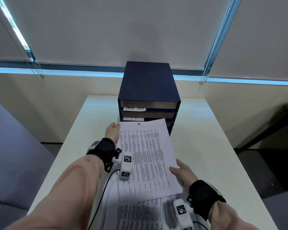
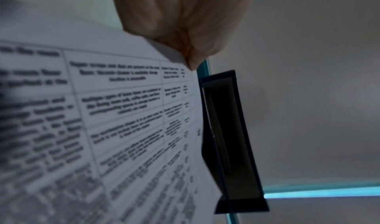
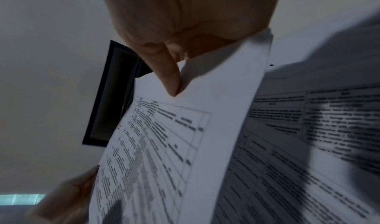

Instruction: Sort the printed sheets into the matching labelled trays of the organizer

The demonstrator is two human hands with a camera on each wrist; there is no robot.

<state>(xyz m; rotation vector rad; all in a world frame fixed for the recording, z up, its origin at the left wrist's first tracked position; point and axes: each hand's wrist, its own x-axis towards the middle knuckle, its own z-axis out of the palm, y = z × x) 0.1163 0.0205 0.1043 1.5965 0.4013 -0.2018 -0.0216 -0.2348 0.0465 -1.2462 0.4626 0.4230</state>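
Observation:
A printed sheet (image 1: 146, 156) covered in table text is held up over the white table, its far edge just in front of the dark blue organizer (image 1: 146, 87). My left hand (image 1: 113, 131) pinches its far left corner, and my right hand (image 1: 181, 171) pinches its near right edge with the thumb on top. The left wrist view shows the pinched corner of the sheet (image 2: 123, 113) beside the organizer (image 2: 230, 138). The right wrist view shows my thumb (image 3: 168, 78) on the sheet (image 3: 174, 146). Tray labels read "TASK LIST" (image 1: 134, 108) and "I.T" (image 1: 133, 118). More printed sheets (image 1: 140, 214) lie beneath on the table.
The white table (image 1: 206, 138) has bare surface on both sides of the organizer. Its lower trays are hidden behind the held sheet. A dark chair or side table (image 1: 273, 123) stands to the right. A cable (image 1: 103, 193) runs from my left wrist camera.

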